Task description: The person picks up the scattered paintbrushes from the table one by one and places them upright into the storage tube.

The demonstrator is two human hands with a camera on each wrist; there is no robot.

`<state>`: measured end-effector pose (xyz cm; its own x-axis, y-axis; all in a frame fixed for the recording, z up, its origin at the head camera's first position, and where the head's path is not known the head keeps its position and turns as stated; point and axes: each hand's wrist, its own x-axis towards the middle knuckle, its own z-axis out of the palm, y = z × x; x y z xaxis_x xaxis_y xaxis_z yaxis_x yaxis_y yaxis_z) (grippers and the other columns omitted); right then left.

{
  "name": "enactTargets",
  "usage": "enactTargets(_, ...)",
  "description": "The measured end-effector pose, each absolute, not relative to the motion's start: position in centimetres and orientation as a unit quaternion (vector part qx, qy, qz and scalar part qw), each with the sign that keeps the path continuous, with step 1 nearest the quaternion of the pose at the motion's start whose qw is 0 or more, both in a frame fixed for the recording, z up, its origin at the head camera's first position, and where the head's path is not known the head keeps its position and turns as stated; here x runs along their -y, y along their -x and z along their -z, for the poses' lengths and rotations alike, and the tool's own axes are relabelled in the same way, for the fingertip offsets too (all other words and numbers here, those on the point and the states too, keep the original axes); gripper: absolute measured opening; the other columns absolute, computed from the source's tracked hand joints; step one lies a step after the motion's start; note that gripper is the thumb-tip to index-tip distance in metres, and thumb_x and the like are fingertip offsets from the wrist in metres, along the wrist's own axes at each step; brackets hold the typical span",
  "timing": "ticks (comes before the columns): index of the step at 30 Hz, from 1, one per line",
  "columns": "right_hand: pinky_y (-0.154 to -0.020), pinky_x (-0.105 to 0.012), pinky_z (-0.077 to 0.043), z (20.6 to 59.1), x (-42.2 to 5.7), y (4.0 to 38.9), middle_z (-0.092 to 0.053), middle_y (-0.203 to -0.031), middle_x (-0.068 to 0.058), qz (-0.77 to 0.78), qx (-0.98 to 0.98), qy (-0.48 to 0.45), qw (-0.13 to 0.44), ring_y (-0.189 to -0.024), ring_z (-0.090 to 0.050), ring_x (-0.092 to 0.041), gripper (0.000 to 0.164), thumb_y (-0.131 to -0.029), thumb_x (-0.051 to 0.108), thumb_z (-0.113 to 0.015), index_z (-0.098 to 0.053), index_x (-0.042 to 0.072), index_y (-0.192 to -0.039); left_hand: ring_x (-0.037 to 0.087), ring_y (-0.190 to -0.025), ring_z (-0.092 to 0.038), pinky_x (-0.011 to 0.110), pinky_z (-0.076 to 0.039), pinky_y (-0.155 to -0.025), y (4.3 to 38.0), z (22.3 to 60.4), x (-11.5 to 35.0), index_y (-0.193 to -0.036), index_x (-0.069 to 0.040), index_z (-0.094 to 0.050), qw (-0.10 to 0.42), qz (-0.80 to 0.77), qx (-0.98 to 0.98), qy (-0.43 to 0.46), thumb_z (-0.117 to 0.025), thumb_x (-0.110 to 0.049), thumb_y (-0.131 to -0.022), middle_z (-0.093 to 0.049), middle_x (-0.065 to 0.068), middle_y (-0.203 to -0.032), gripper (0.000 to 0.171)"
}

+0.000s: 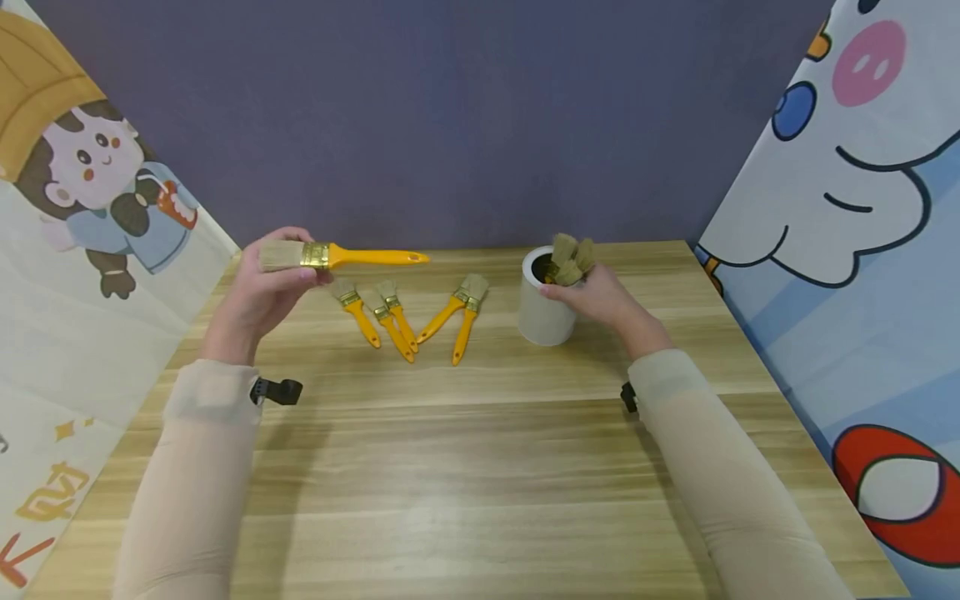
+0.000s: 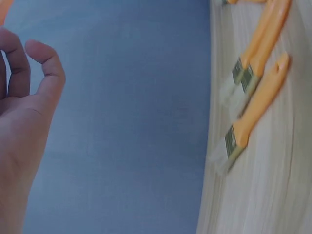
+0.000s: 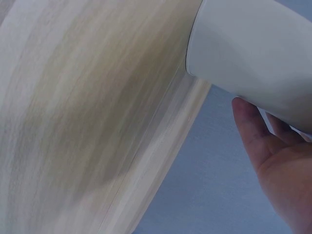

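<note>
My left hand (image 1: pixel 258 292) pinches a large paintbrush (image 1: pixel 378 257) by its metal ferrule, raised above the back left of the table. Its yellow handle points right and its pale bristles lie over the palm. With my right hand (image 1: pixel 603 300) I grip a white cylindrical cup (image 1: pixel 547 321) near its rim, the thumb on the near side. Bristle ends of several brushes (image 1: pixel 570 258) stick up from the cup and hide part of that hand. The right wrist view shows fingers (image 3: pixel 251 122) against the cup's wall; the left wrist view leaves the held brush out.
Between the hands, several smaller yellow-handled paintbrushes (image 1: pixel 395 312) lie on the wooden table (image 1: pixel 450 467), bristles toward the back. A pair of them (image 1: pixel 463 321) meets at the bristles, left of the cup. A dark wall (image 1: pixel 465 125) stands behind, with cartoon-printed panels on both sides.
</note>
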<state>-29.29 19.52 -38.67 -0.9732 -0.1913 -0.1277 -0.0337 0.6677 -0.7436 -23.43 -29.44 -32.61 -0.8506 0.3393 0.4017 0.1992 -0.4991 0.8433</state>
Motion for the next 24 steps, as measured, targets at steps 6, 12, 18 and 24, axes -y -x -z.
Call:
enactTargets(6, -0.120, -0.063, -0.041, 38.6, -19.4, 29.3, -0.048, -0.160, -0.024, 0.406, -0.907, 0.064, 0.089, -0.148, -0.049, -0.043, 0.100, -0.087, 0.069, -0.077, -0.043, 0.008, -0.157, 0.030, -0.086, -0.076, 0.041, -0.066, -0.083, 24.0, 32.4, 28.6, -0.114, 0.007, -0.061, 0.029, -0.851, -0.437, -0.289, -0.052, 0.026, -0.093, -0.073, 0.017, -0.101, 0.029)
enactTargets(12, -0.119, -0.063, -0.042, 38.7, -19.5, 29.2, -0.049, -0.159, -0.025, 0.404, -0.908, 0.066, 0.091, -0.146, -0.050, -0.043, 0.098, -0.087, 0.068, -0.078, -0.044, 0.007, -0.157, 0.020, -0.075, -0.070, 0.034, -0.064, -0.078, 24.3, 32.5, 27.3, -0.104, 0.000, -0.067, -0.019, -0.837, -0.483, -0.256, -0.050, 0.020, -0.096, -0.069, 0.008, -0.087, 0.028)
enactTargets(18, -0.120, -0.063, -0.042, 38.7, -19.4, 29.2, -0.050, -0.157, -0.026, 0.414, -0.904, 0.071, 0.082, -0.146, -0.050, -0.043, 0.094, -0.089, 0.064, -0.079, -0.045, 0.007, -0.155, 0.018, -0.075, -0.071, 0.031, -0.063, -0.077, 25.8, 32.2, 24.4, -0.105, -0.004, -0.069, -0.028, -0.825, -0.511, -0.239, -0.055, 0.016, -0.095, -0.072, 0.005, -0.084, 0.027)
enactTargets(24, -0.121, -0.063, -0.041, 38.7, -19.3, 29.1, -0.050, -0.157, -0.027, 0.411, -0.905, 0.070, 0.085, -0.147, -0.049, -0.044, 0.094, -0.089, 0.063, -0.079, -0.045, 0.007, -0.156, 0.017, -0.078, -0.069, 0.029, -0.062, -0.076, 27.5, 31.9, 20.7, -0.110, -0.007, -0.071, -0.016, -0.816, -0.531, -0.230, -0.055, 0.017, -0.097, -0.075, 0.003, -0.087, 0.032)
